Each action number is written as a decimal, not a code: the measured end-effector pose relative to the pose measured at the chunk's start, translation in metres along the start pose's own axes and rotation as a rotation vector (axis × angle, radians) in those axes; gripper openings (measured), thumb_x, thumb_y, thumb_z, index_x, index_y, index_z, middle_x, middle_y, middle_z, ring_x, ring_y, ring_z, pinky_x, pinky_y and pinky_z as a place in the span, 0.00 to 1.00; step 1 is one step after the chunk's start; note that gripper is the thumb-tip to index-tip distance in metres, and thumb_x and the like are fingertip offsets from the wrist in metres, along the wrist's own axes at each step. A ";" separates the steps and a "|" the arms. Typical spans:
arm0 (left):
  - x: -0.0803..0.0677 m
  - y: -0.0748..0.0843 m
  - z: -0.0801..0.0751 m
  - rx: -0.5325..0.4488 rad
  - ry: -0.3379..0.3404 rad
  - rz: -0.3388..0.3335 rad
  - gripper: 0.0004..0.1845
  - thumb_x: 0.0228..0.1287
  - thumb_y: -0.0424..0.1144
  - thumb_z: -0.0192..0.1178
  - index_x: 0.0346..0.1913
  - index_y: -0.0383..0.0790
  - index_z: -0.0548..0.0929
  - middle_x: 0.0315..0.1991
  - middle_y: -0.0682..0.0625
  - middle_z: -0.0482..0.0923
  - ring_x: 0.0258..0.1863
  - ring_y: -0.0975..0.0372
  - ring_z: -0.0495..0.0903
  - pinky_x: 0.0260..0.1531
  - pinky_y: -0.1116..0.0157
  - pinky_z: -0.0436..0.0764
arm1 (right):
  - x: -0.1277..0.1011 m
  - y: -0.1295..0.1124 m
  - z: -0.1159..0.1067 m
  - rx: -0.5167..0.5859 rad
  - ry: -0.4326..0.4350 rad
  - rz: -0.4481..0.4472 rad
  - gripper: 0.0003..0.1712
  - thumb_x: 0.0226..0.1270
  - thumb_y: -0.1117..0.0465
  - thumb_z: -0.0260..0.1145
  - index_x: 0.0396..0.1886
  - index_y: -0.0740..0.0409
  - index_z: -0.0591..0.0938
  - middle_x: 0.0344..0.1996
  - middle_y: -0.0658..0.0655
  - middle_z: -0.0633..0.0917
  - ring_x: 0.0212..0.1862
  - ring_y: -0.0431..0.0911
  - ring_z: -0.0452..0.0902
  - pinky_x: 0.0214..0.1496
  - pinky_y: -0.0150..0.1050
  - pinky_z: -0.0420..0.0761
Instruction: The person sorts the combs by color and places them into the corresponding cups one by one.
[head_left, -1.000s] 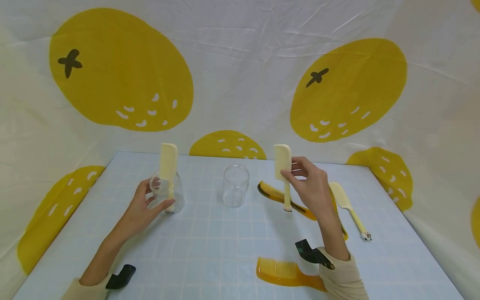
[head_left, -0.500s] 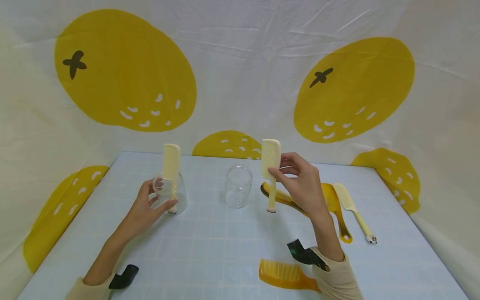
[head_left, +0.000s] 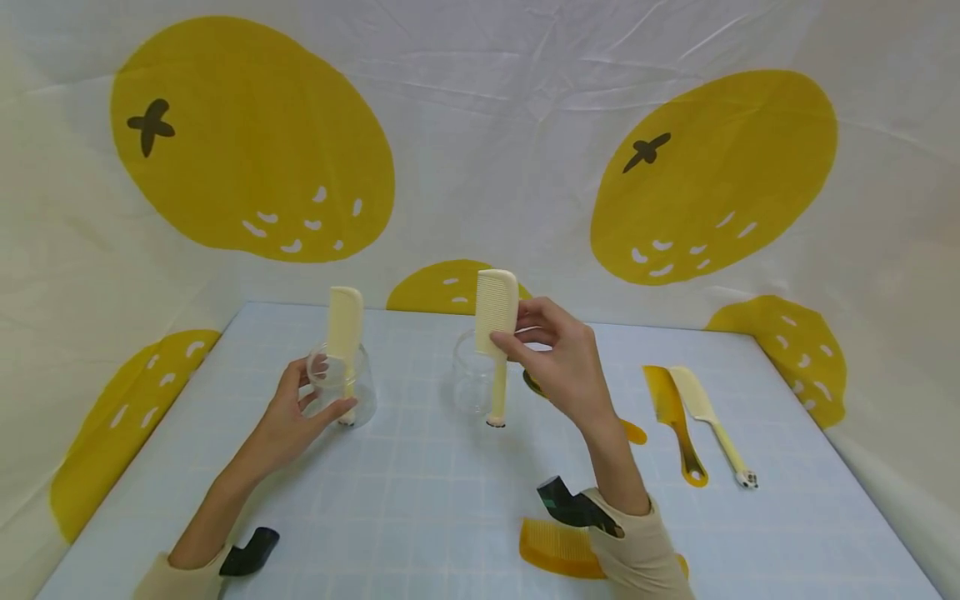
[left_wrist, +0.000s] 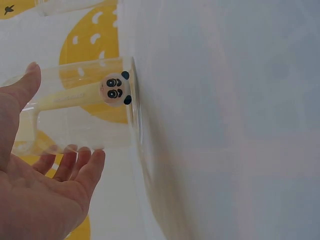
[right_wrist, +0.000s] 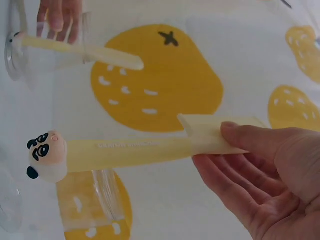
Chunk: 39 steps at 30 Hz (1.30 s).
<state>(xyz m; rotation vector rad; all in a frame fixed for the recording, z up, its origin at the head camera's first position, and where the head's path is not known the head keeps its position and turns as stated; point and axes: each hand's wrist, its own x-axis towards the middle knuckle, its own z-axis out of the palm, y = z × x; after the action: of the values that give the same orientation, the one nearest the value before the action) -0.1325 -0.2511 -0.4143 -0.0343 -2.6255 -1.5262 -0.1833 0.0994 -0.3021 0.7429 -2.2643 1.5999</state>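
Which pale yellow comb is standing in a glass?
The leftmost comb, in the glass held by the left hand. The right hand pinches the second comb; the third comb lies on the table.

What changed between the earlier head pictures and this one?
The right grip carried the held cream comb leftward, from in front of the brown comb to in front of the right glass, as seen in the head view. Nothing was taken hold of or let go. The left grip still holds the left glass, the comb inside unmoved.
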 end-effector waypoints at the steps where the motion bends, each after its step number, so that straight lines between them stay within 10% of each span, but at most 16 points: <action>1: 0.000 0.000 0.000 -0.004 -0.001 0.002 0.49 0.67 0.46 0.71 0.75 0.30 0.49 0.71 0.32 0.56 0.71 0.39 0.57 0.70 0.36 0.62 | 0.001 -0.001 0.003 0.013 -0.002 -0.001 0.19 0.62 0.64 0.78 0.50 0.61 0.83 0.40 0.57 0.88 0.38 0.46 0.88 0.40 0.38 0.89; 39: -0.001 -0.001 -0.001 -0.027 0.003 0.009 0.48 0.67 0.45 0.71 0.75 0.31 0.50 0.71 0.33 0.57 0.72 0.41 0.57 0.71 0.36 0.61 | 0.025 -0.016 0.102 0.543 0.233 -0.103 0.19 0.64 0.72 0.74 0.52 0.70 0.79 0.42 0.64 0.84 0.40 0.51 0.87 0.43 0.49 0.90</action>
<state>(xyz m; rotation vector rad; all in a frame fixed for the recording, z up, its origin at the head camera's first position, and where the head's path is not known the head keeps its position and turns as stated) -0.1314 -0.2518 -0.4146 -0.0459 -2.5994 -1.5574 -0.1880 -0.0062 -0.3125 0.7279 -1.6134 2.1474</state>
